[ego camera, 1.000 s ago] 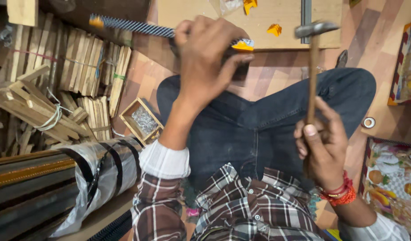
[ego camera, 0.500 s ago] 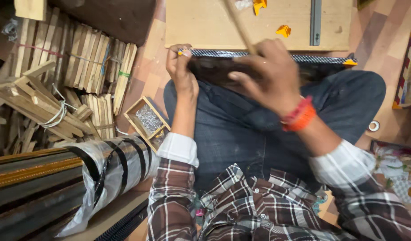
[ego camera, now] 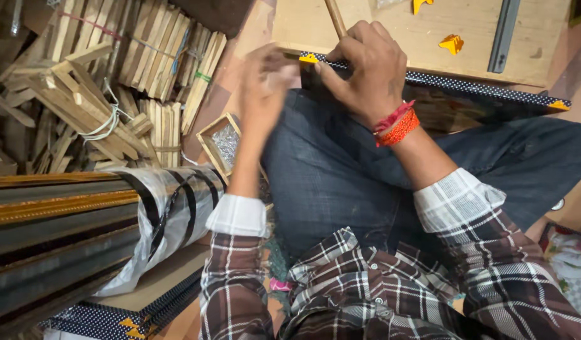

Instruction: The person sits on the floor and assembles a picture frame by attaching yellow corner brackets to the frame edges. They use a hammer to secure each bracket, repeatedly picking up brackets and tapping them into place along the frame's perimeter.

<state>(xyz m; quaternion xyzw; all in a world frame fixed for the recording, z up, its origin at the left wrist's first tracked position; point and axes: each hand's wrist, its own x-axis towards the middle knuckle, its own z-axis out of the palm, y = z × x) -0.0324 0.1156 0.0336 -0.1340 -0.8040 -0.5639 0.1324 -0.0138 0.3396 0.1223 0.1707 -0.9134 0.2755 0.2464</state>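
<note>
Gripping a round pale wooden handle (ego camera: 335,17), the right hand (ego camera: 366,69) rests on the dark picture frame with a dotted black-and-white edge (ego camera: 467,88), which lies across the lap in blue jeans. Its fingers are closed around the handle, which rises out of view, so the tool's head is hidden. One yellow plastic corner piece (ego camera: 309,58) sits on the frame's corner, just left of this hand. The left hand (ego camera: 265,85) is blurred in motion beside that corner; I cannot tell whether its fingers are spread or pinching something small.

Beyond the frame lies a flat pale wooden board (ego camera: 391,31) with a loose yellow corner piece (ego camera: 452,44) and a grey metal bar (ego camera: 503,34) on it. Left of the frame stands a small open wooden box of shiny metal pins (ego camera: 222,143), then bundles of tied wooden strips (ego camera: 114,75).

Judging from this, the work is at the frame's left corner. A next move there calls for a steady frame and exact placing of the left fingers.
</note>
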